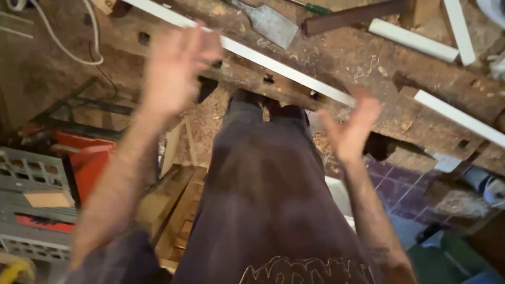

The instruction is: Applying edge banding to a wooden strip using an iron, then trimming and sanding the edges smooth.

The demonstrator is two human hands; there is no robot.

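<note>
My left hand [176, 68] is raised and blurred, fingers spread, just in front of a long white strip [284, 71] that lies slanting across a worn wooden workbench [368, 63]. My right hand [350, 129] is lifted near the strip's right end, palm turned inward, fingers apart. Neither hand holds anything. The strip passes behind my left hand's fingertips. My dark shirt [268, 200] fills the lower middle of the view.
A wide metal chisel [271, 23] lies on the bench beyond the strip, with other white strips [413, 39] and a dark wooden bar [352, 16] to the right. A white cable [58, 42], a red machine [87, 158], a grey crate [31, 179] and wood offcuts [173, 205] sit at left below.
</note>
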